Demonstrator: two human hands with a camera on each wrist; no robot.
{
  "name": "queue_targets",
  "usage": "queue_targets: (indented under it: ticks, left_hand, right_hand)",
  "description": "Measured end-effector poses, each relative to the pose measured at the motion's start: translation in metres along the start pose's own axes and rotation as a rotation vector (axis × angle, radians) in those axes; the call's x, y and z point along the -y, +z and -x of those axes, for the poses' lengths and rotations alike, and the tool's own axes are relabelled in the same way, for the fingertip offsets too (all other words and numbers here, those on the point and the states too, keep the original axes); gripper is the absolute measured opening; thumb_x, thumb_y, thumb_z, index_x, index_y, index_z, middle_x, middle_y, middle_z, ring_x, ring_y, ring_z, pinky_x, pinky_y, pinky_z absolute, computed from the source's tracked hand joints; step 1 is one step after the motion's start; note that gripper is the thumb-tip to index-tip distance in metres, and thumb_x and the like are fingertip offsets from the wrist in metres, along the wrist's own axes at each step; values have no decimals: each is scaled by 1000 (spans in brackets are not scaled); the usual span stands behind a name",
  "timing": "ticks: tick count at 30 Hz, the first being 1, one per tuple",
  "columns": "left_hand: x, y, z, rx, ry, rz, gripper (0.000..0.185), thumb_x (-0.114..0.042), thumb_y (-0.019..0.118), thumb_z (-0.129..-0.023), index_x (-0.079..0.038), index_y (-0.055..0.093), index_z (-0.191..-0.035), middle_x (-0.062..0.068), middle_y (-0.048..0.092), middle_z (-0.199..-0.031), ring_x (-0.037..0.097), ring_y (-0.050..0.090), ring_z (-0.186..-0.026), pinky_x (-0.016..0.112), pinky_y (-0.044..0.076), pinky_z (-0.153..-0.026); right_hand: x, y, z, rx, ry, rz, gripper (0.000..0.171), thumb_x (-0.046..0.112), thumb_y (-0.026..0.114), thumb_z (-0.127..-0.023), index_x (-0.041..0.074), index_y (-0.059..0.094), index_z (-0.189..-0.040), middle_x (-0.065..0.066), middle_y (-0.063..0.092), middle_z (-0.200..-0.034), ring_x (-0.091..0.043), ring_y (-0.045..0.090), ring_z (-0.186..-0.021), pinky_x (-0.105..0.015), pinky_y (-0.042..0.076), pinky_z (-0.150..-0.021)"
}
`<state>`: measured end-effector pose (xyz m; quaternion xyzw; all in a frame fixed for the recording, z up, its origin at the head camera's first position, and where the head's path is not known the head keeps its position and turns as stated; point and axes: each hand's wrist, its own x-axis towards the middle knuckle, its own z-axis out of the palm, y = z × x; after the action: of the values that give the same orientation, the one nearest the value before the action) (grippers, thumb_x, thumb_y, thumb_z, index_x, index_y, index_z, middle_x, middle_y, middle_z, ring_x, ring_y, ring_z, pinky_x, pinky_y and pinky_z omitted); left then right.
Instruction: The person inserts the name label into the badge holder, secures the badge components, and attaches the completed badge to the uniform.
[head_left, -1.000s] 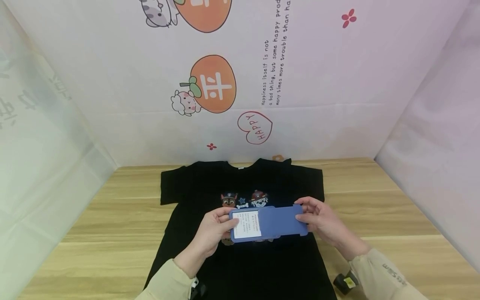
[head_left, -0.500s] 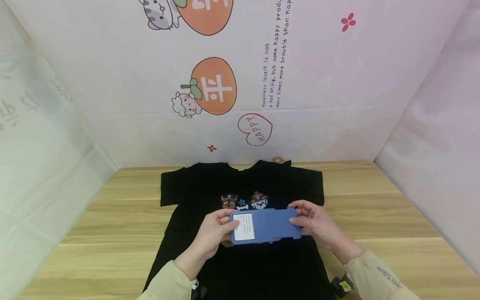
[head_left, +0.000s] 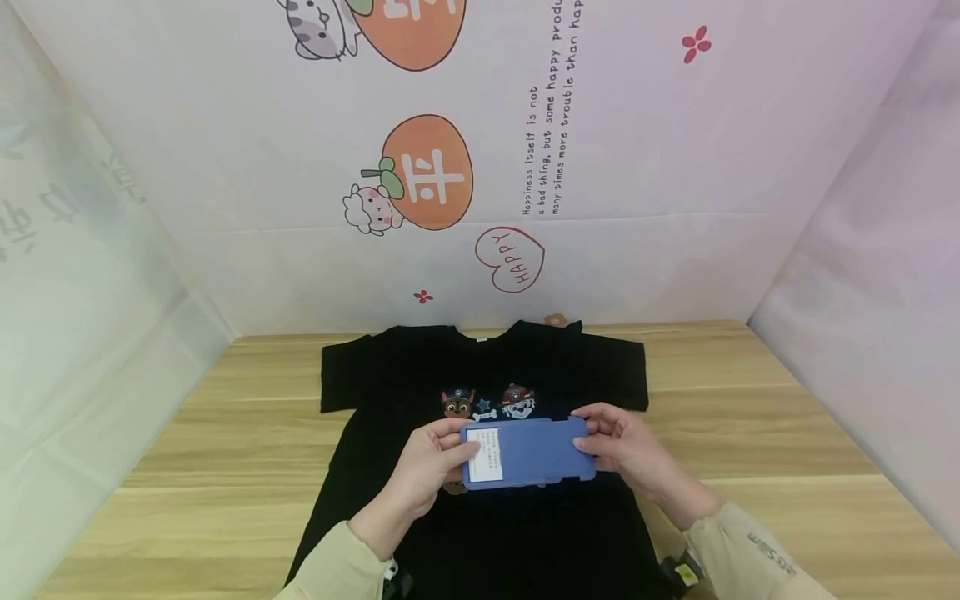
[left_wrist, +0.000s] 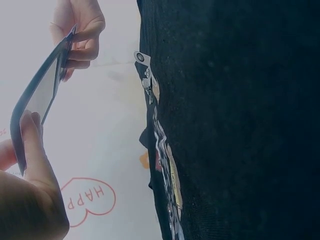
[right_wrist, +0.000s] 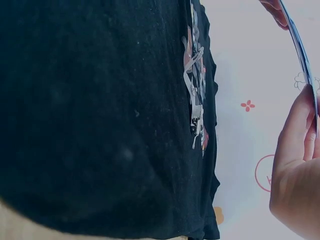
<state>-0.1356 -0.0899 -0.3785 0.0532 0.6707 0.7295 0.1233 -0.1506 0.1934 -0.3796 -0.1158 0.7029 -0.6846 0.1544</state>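
Note:
A black T-shirt (head_left: 487,375) with cartoon dog prints lies flat on the wooden table (head_left: 225,433), collar toward the wall. Both hands hold a blue folding board (head_left: 528,452) with a white label above the shirt's middle. My left hand (head_left: 431,462) grips its left end, thumb on the label side. My right hand (head_left: 626,446) pinches its right end. In the left wrist view the board (left_wrist: 40,95) appears edge-on between the thumb (left_wrist: 35,150) and the other hand (left_wrist: 80,30). The right wrist view shows the shirt (right_wrist: 100,115) and the board's thin edge (right_wrist: 300,50).
Pale printed walls enclose the table on three sides, close behind the shirt's collar. Bare wood lies left and right of the shirt. A small dark device with a yellow sticker (head_left: 684,572) sits at the right wrist.
The blue board has shortened: its right end has slid left toward the label. My right hand moved left with it. The left hand stayed put.

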Motion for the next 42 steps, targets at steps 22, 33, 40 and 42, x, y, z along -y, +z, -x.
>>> queue_targets:
  ticks: [22,33,40,42]
  left_hand:
    - [-2,0,0,2,4,0,35,-4,59,-91,10,51,-123,24,66,-112,19,69,-86,38,57,-77]
    - [-3,1,-1,9,5,-3,36,-4,59,-91,10,51,-123,24,66,-112,19,69,-86,39,57,-77]
    - [-3,2,-1,15,4,-9,35,-4,59,-91,10,51,-123,25,66,-112,19,69,-86,39,57,-77]
    - [-3,2,-1,15,4,-10,35,-4,59,-91,10,51,-123,25,65,-112,20,69,-86,39,57,-77]
  right_hand:
    - [5,7,-1,-18,9,3,26,12,64,-90,12,60,-116,1,53,-94,-11,59,-87,-33,57,-76]
    - [6,11,-3,-64,13,16,32,10,66,-88,3,59,-119,0,50,-92,-12,56,-85,-30,56,-78]
    - [7,12,-3,-67,19,20,36,10,66,-88,-2,57,-121,0,51,-91,-11,56,-85,-29,56,-79]
    - [7,11,-3,-68,18,18,35,10,66,-88,-1,58,-120,1,51,-91,-11,56,-84,-29,56,-79]
